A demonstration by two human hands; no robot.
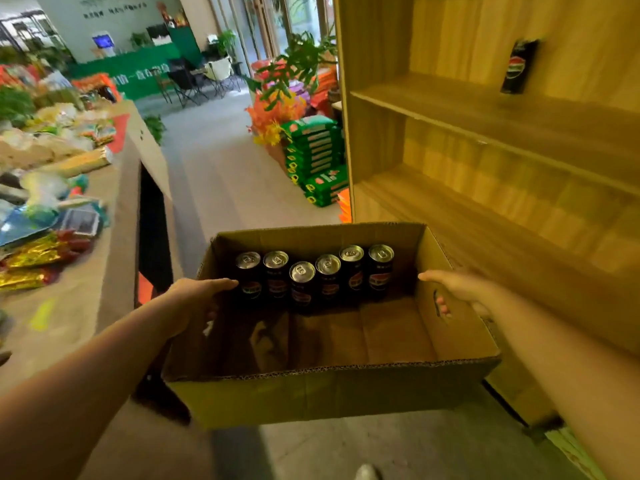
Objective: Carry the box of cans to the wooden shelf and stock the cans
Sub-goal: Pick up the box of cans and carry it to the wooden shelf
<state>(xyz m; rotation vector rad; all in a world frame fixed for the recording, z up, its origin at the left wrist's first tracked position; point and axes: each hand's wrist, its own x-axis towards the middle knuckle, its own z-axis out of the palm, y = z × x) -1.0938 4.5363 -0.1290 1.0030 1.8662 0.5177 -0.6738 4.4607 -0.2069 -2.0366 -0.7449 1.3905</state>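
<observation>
Just left of the wooden shelf (485, 133), the cardboard box (322, 396) is held off the floor, gripped at its side walls by left hand (194, 299) and right hand (460, 289). Six cans (313, 275) are stood along its far wall. One can (518, 66) is already placed on the shelf.

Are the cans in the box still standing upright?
Upright. All six cans in the cardboard box show their pull-tab tops facing up, along the far wall.

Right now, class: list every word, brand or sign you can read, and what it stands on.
Cans in the box: round logo, wording too blurred to read.
Can on the shelf: same logo, unreadable.
Back wall sign: too small.
Green counter: white characters, blurred.
Stacked green packs: print unreadable.
</observation>
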